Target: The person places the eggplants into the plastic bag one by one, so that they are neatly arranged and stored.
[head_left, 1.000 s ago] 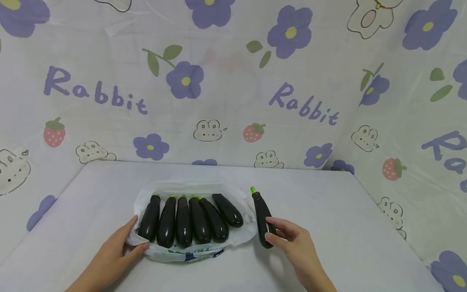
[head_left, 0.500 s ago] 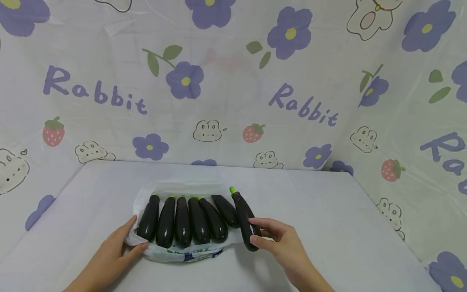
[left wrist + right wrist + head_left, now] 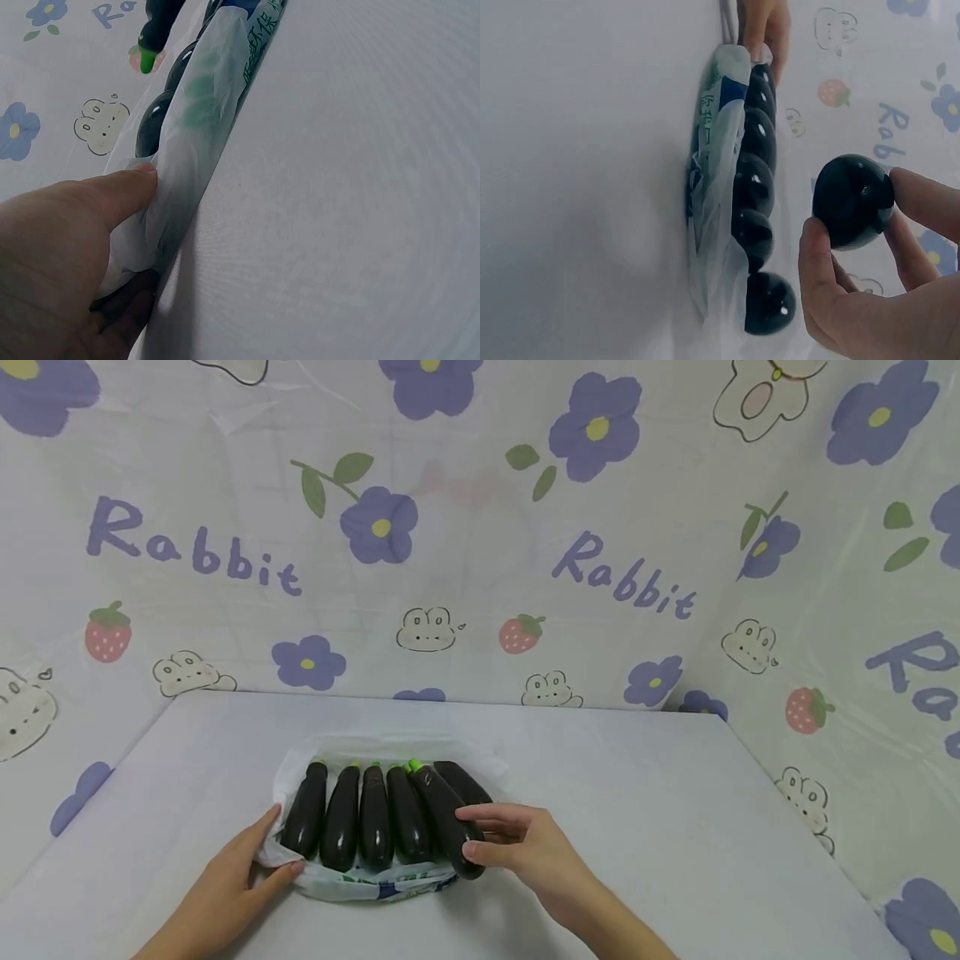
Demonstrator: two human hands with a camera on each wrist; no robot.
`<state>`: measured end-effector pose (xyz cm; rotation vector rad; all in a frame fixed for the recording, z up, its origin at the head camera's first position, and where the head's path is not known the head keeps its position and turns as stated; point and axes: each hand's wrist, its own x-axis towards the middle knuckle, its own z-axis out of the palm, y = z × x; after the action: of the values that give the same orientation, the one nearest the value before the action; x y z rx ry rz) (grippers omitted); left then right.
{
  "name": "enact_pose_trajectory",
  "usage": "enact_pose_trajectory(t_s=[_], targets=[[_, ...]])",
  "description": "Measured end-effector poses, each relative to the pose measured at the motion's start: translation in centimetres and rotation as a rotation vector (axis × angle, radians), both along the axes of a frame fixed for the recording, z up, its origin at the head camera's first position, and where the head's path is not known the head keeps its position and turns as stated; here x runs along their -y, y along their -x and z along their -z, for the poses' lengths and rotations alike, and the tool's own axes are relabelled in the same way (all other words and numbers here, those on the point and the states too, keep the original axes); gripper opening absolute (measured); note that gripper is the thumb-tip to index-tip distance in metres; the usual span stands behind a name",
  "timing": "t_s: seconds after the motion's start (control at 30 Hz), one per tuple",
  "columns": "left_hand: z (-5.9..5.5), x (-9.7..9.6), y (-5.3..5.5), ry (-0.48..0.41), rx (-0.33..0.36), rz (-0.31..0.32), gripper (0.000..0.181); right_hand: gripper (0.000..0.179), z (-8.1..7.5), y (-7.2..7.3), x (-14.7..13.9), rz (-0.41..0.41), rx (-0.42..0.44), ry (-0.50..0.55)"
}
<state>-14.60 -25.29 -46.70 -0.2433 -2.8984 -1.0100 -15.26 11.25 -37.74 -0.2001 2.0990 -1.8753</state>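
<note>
Several dark, glossy eggplants (image 3: 342,822) lie side by side in an opened white plastic bag (image 3: 345,887) with green and blue print. My left hand (image 3: 236,881) grips the bag's left corner; in the left wrist view its thumb (image 3: 131,193) presses over the edge, with fingers lower down. My right hand (image 3: 528,847) pinches one more eggplant (image 3: 444,806) near its rounded end, green stem pointing away. Seen from the right wrist, this held eggplant (image 3: 851,202) is raised above the row. In the head view it covers one eggplant and overlaps the rightmost one (image 3: 462,782).
A white tabletop (image 3: 675,827) surrounds the bag. Behind it and at the sides hangs a pale curtain (image 3: 480,568) printed with flowers, rabbits and strawberries. The bag's far flap (image 3: 375,746) spreads flat behind the stems.
My right hand has carried its eggplant leftward, from beside the bag to over the right part of the row. The left hand has stayed at the bag's corner.
</note>
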Motion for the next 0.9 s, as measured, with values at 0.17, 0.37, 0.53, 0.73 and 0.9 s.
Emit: enact_pose_trajectory(t_s=[0.17,0.37,0.53,0.73,0.9], targets=[[0.1,0.1,0.0,0.002,-0.007,-0.002,0.093,0.039,0.2,1.1,1.2,-0.048,0.016,-0.021],[0.0,0.1,0.0,0.002,-0.012,0.0,0.093,0.036,0.3,2.3,2.7,-0.081,0.013,-0.045],[0.0,0.1,-0.1,0.004,-0.01,0.0,0.093,0.034,0.6,2.9,4.3,-0.049,-0.009,-0.043],[0.0,0.1,-0.2,0.003,-0.006,-0.005,0.093,0.033,1.1,3.1,6.2,-0.016,-0.069,-0.072],[0.0,0.1,0.0,0.007,-0.018,-0.001,0.092,0.035,1.4,3.3,7.4,0.02,-0.123,-0.128]])
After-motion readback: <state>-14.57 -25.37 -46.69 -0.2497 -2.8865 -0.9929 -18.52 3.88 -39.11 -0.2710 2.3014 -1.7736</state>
